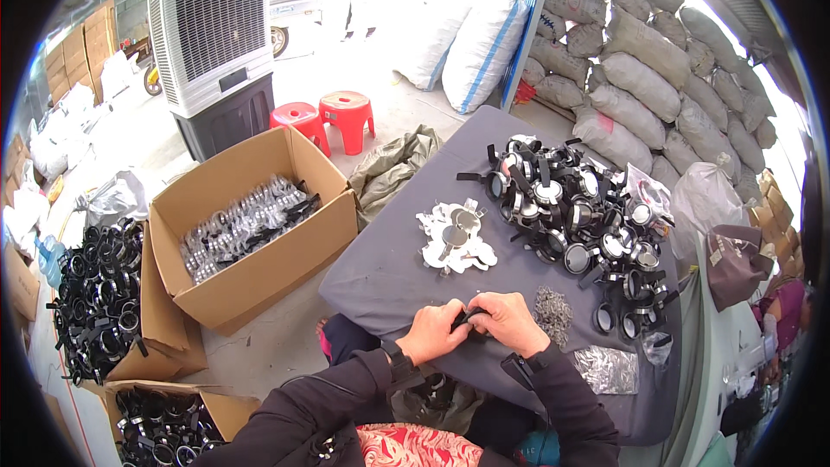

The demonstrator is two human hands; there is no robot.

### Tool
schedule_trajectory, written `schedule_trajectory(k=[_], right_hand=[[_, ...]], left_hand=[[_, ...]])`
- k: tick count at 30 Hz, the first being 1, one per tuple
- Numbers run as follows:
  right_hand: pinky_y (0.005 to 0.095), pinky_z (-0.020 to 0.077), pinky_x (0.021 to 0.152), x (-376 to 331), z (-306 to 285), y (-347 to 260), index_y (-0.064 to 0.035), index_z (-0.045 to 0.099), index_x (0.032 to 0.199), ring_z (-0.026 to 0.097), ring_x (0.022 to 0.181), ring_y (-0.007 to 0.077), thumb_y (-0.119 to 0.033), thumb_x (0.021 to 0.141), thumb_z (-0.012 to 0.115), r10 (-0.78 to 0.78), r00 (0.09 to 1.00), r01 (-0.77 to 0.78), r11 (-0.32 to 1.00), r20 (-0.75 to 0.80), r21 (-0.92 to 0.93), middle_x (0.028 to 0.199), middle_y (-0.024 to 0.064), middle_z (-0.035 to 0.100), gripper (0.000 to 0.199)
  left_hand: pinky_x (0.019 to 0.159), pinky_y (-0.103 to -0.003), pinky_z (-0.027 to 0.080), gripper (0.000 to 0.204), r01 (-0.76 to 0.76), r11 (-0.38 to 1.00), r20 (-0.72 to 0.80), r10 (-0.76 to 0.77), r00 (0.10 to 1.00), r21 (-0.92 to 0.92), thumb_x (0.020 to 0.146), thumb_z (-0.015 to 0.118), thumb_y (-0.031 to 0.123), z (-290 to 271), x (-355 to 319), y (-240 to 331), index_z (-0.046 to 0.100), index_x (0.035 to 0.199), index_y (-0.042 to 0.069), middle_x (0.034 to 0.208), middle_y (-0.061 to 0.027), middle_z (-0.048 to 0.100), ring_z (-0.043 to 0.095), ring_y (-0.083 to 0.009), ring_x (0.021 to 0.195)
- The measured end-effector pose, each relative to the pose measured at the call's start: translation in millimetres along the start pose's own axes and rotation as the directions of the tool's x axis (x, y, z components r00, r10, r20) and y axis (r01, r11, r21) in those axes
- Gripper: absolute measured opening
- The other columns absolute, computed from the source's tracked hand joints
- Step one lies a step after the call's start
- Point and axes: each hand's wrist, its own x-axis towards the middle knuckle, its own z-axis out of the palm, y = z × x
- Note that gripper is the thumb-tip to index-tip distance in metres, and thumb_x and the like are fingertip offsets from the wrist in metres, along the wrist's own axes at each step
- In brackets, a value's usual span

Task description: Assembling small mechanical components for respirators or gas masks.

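Note:
My left hand (pixel 430 331) and my right hand (pixel 507 322) meet over the near edge of the grey-covered table (pixel 393 272). Both are closed on a small black strap-like piece (pixel 469 318), mostly hidden by the fingers. Beyond them lie white cut-out pieces (pixel 471 252) with round, shiny discs among them. To the right rises a heap of round silver-faced items with black straps (pixel 575 207). A pile of tiny grey metal parts (pixel 552 316) sits close to my right hand. Nearer me is a clear bag of small silver pieces (pixel 607 370).
An open cardboard box (pixel 259 281) of plastic-wrapped items stands left of the table. Black ringed items (pixel 99 303) fill another box at far left. Two red stools (pixel 347 121), an air cooler (pixel 216 43) and stacked sacks (pixel 635 86) stand farther back.

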Motion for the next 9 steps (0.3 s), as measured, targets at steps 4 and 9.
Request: schedule_trajectory(k=[4,9], right_hand=[[0.0316,0.0445,0.051,-13.0,6.8,-0.6,-0.0037,0.055,0.078,0.057,0.054,0.0226,-0.007,0.068,0.06,-0.053,0.995,0.045,0.995,-0.085,-0.088,0.064,0.0079,0.056,0.011],[0.0312,0.0458,0.052,-6.7,-0.5,-4.8,-0.0027,0.055,0.08,0.059,0.056,0.0201,-0.007,0.069,0.06,-0.036,0.999,0.035,0.998,-0.016,-0.044,0.067,0.0082,0.057,0.013]], left_hand=[[0.057,-0.041,0.045,0.025,0.039,0.999,0.032,-0.039,0.999,-0.005,0.072,0.063,0.018,-1.8,-1.9,6.4,0.05,0.088,0.004,0.068,-0.0153,0.059,0.058,-0.0339,0.064],[0.057,-0.042,0.045,0.024,0.058,0.998,-0.028,-0.059,0.998,-0.04,0.071,0.063,0.02,-0.6,-2.5,8.0,0.05,0.085,0.005,0.067,-0.0163,0.059,0.058,-0.035,0.064]])
